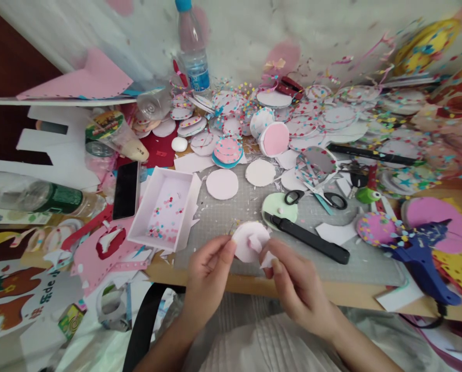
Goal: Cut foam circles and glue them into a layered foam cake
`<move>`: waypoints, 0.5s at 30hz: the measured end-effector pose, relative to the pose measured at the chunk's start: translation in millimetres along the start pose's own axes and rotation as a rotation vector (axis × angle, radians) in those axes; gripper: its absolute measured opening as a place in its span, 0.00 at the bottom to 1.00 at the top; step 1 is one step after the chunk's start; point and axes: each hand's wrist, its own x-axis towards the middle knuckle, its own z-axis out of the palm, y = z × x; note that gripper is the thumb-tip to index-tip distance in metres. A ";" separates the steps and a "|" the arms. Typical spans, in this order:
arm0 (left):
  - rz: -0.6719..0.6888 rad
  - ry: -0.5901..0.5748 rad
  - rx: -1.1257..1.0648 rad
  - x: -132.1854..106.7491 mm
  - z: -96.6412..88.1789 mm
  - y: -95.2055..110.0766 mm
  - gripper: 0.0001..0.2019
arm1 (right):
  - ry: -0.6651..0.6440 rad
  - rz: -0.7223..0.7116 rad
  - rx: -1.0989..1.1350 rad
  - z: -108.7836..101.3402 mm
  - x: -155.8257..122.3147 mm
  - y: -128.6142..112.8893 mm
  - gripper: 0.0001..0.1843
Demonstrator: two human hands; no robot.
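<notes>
Between thumb and fingers, my left hand (211, 271) grips the edge of a white foam disc (246, 250) at the table's front edge. A small pale pink curled piece (256, 242) sits on the disc's face. My right hand (298, 281) pinches a small white scrap (268, 259) at the disc's right side; whether the scrap is joined to the disc I cannot tell. Just beyond lies a black utility knife (312, 238), partly over a light green disc (287, 206). Two more pale discs, one pinkish (222, 184) and one cream (260, 172), lie flat on the grey cutting mat (231, 209).
A white box (188, 217) with confetti stands left, beside a phone (126, 190). To the right are scissors (334, 200) and a blue glue gun (428, 263) with a cord. Decorated discs crowd the back near an upright water bottle (194, 51). Another bottle (41, 194) lies far left.
</notes>
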 end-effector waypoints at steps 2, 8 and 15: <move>-0.055 0.008 -0.040 3.9 -1.9 -4.9 0.12 | 0.001 -0.017 -0.042 -7.3 -2.0 3.2 0.11; -0.116 -0.059 -0.070 16.0 -4.5 -10.2 0.12 | 0.132 0.107 -0.342 -49.4 -25.7 23.7 0.09; -0.145 -0.027 -0.169 24.7 -7.3 -14.0 0.15 | 0.009 0.325 -0.629 -104.4 -61.6 42.2 0.19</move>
